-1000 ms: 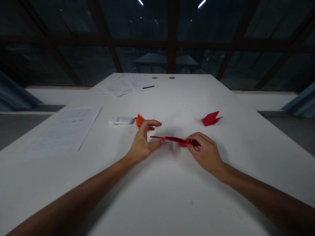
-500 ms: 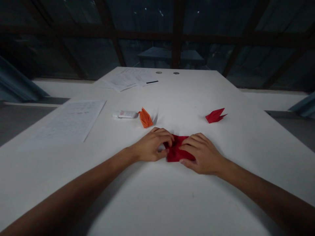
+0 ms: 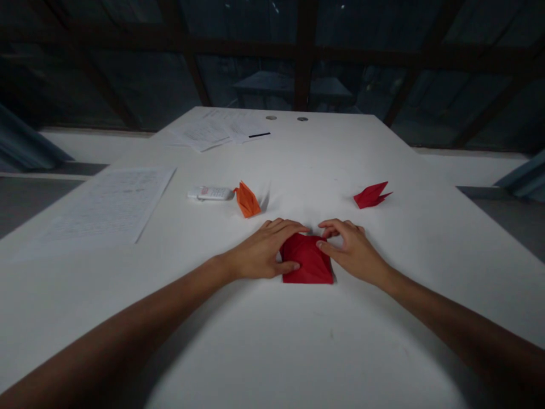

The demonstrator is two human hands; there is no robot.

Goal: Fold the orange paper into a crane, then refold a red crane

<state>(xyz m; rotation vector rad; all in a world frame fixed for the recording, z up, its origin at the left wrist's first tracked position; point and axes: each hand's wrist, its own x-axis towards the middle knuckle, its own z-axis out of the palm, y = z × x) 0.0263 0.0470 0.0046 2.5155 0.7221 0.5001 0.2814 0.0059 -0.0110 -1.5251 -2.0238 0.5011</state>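
Observation:
A folded sheet of red paper [image 3: 310, 264] lies on the white table in front of me, its near edge straight. My left hand [image 3: 268, 250] grips its left side, thumb pressed on the top face and fingers curled over the far edge. At the far right corner, my right hand [image 3: 355, 250] has its thumb against the paper and its bent fingertips just beyond the edge. Beyond my left hand stands an orange folded-paper figure [image 3: 247, 201]. Farther right sits a red folded-paper figure [image 3: 371, 196] with pointed tips.
A white correction-fluid-like bottle [image 3: 210, 193] lies beside the orange figure. To the left is a written paper sheet [image 3: 106, 199]. More sheets [image 3: 208, 130] with a dark pen-like strip [image 3: 259, 135] lie at the far end, near two round discs. Dark windows stand behind the table [image 3: 298, 341].
My right hand has shifted off the paper's middle to its far right corner. The left hand now lies flatter over the left side, and more of the red paper shows.

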